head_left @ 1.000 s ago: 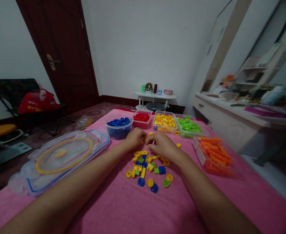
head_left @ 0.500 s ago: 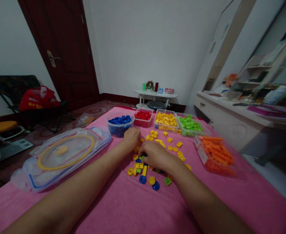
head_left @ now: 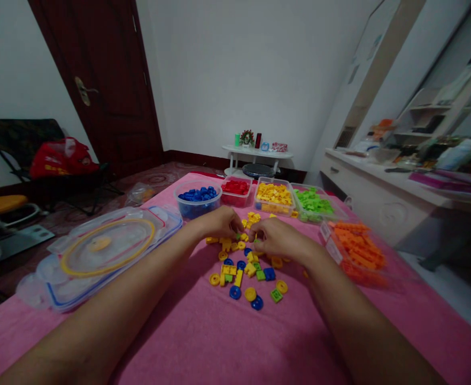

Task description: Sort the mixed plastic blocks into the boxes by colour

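Note:
My left hand [head_left: 224, 220] is over the far part of a loose pile of toy building bricks, fingers curled downward. Close by on its right, my right hand [head_left: 278, 235] reaches into the same pile, thumb and fingers bent together. A small green bit shows near the fingertips of each; whether it is gripped is hidden. Around them lie yellow bricks [head_left: 229, 270], a green brick [head_left: 276, 295], a blue brick [head_left: 269, 274], a yellow wheel [head_left: 250, 294] and blue wheels [head_left: 235, 292], scattered on the pink cloth [head_left: 211, 337].
Behind the pile stand a round tub of blue bricks [head_left: 197, 209] and boxes of red [head_left: 236, 200], yellow [head_left: 275, 206] and green bricks [head_left: 313, 215]. To the right sits a box of orange bricks [head_left: 353, 256]. Stacked clear lids [head_left: 107, 259] lie at the left.
My left hand has moved right and turned inward, away from the blue tub. My right hand has shifted right and farther off, uncovering bricks in the middle of the pile.

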`<state>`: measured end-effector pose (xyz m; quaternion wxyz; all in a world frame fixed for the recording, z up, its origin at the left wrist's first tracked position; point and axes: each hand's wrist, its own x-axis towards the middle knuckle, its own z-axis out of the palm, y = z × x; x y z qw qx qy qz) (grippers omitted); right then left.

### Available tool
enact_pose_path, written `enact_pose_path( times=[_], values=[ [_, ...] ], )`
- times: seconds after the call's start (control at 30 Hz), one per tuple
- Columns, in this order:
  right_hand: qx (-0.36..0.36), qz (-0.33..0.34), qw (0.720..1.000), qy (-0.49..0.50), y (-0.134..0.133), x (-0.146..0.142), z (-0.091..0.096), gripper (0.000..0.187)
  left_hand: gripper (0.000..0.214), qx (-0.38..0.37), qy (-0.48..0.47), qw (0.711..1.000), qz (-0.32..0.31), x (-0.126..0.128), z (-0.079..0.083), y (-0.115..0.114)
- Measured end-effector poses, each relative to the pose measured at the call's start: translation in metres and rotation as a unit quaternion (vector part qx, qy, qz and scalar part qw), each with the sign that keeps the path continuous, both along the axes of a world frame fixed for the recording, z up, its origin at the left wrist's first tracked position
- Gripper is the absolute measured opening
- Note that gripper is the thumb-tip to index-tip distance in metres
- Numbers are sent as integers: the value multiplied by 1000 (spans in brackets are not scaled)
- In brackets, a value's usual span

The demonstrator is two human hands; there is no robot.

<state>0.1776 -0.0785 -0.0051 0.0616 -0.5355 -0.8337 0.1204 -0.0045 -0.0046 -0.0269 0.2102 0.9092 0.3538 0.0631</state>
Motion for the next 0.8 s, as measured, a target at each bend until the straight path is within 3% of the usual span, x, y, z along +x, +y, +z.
enact_pose_path(
  times=[0.2, 0.33, 0.43, 0.57, 0.8],
  values=[
    [-112, 16, 991, -77, -12, 2, 12, 17, 28, -22, 35, 998, -50, 5, 25, -25],
    [-88, -18, 985, -145, -16, -7, 7, 30, 24, -42, 115, 991, -63, 11, 22, -35],
    [-63, -7, 986, -157, -19, -17, 4, 37, 17, -24, 129, 990, -55, 16, 19, -43],
    [-29, 9, 987, -159, -21, -23, 1, 30, 12, 14, 124, 992, -13, 22, 18, -49],
    [-72, 33, 994, -81, -12, -7, -6, 17, 18, -43, 49, 998, -22, 13, 8, -29]
  ],
)
